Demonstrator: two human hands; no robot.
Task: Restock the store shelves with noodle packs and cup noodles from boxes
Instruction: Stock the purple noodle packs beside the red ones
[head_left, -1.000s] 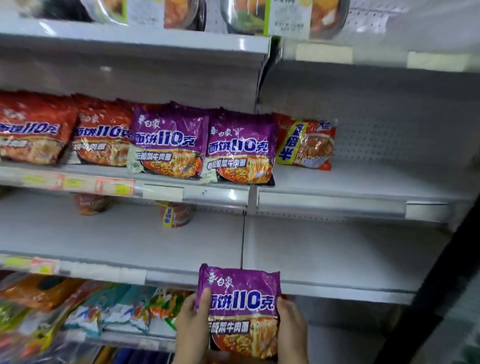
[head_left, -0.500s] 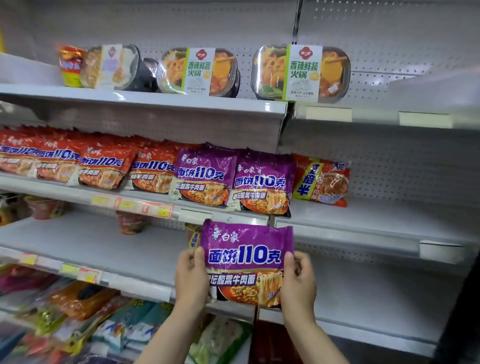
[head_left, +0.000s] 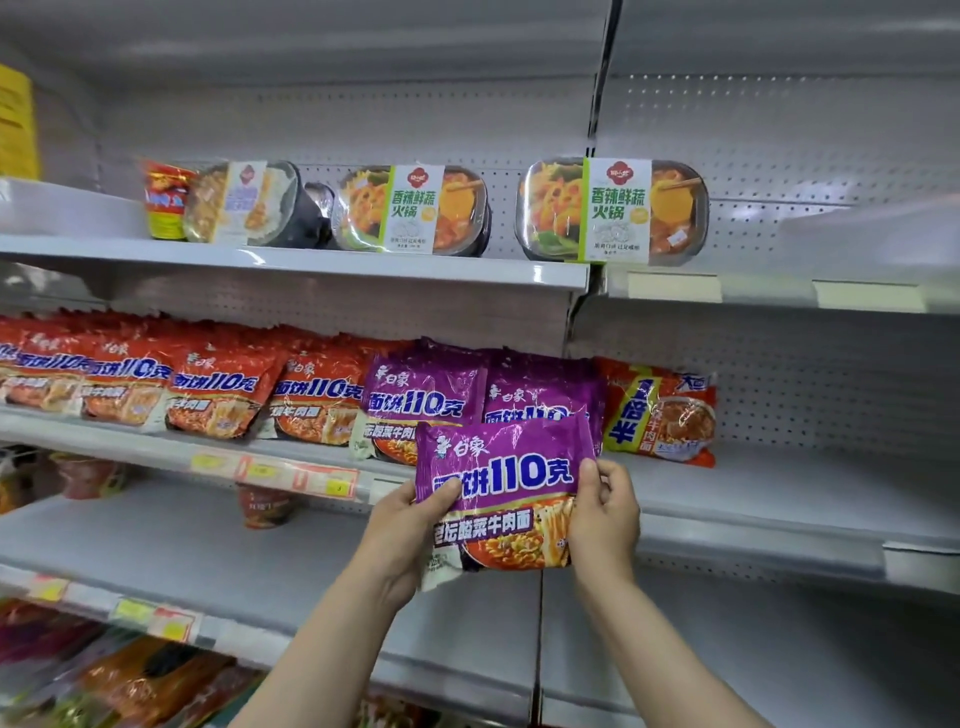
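Left hand (head_left: 402, 540): grips the left edge of a purple noodle pack (head_left: 501, 493), thumb over the front, fingers behind. Right hand (head_left: 605, 519): grips the right edge of the same pack, thumb on the front, fingers curled round the back.

Purple noodle pack: held upright, slightly tilted, in the air in front of the middle shelf (head_left: 779, 499). Its top edge overlaps the lower part of the shelved purple packs (head_left: 423, 400) standing behind it; whether it touches them cannot be told.

Middle shelf, left to right: a row of red noodle packs (head_left: 218, 389), leaning back and overlapping; the purple packs; then one orange pack (head_left: 660, 415) just right of the divider line. To the right of the orange pack the shelf board lies bare to the frame edge.

Upper shelf (head_left: 291, 260): one cup of noodles (head_left: 165, 200) at left, then hot-pot trays (head_left: 613, 210) with green-and-white sleeves standing on edge.

Lower shelf (head_left: 156, 545): broad bare board, two red cups (head_left: 262, 504) set far back under the middle shelf. Price tags (head_left: 296, 475) line the front rail of the middle shelf.

Bottom level: mixed bags (head_left: 130, 675), blurred. Back wall: grey perforated panel (head_left: 779, 130).
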